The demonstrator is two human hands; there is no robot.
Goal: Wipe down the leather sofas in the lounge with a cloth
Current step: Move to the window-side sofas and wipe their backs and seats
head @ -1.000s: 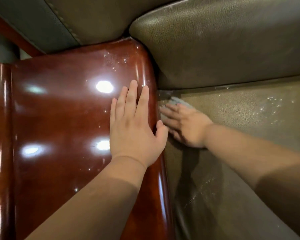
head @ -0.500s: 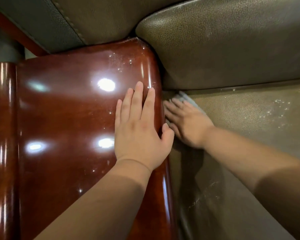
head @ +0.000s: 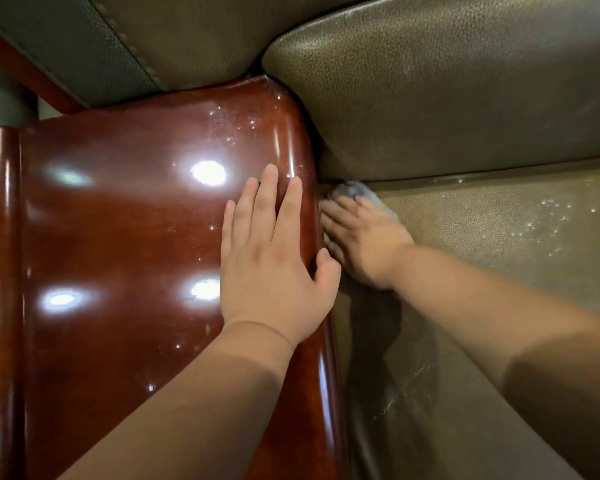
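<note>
The left hand (head: 271, 268) lies flat, fingers straight, on the glossy reddish-brown wooden armrest (head: 125, 237). The right hand (head: 361, 237) presses a pale grey cloth (head: 352, 190) with straight fingers into the corner of the olive-brown leather sofa seat (head: 482, 244), beside the armrest.

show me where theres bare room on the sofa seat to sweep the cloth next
Free: the seat cushion right of the right hand, below the back cushion. Crowded: the corner by the wooden armrest, where the right hand presses the cloth; the left hand rests on the armrest.
</note>
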